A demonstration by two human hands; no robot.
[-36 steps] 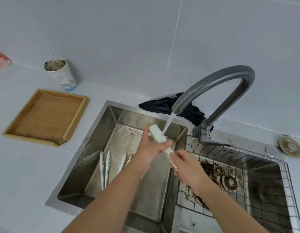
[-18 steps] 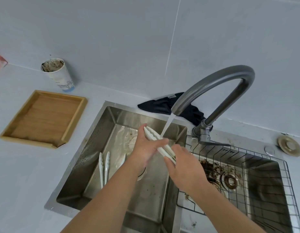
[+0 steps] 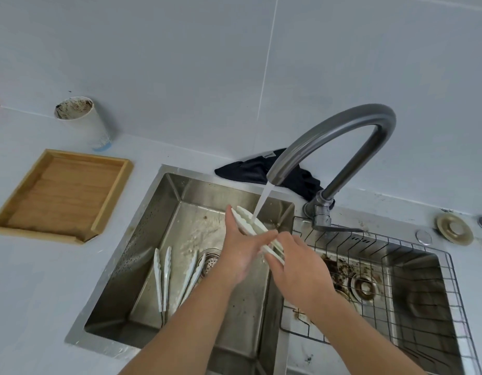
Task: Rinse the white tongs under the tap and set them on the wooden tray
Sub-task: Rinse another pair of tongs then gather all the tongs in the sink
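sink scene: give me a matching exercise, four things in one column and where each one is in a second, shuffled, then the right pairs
Things:
1. wooden tray
2. paper cup
3. dark cloth
4. wire rack

Places:
A. behind the tap, at the wall
B. over the right basin
C. on the counter left of the sink
D. by the wall, beyond the tray

Pairs: 1-C, 2-D, 3-A, 4-B

white tongs (image 3: pixel 251 225) — tilted, under tap (image 3: pixel 334 136) stream | wooden tray (image 3: pixel 62 196) — on counter, left
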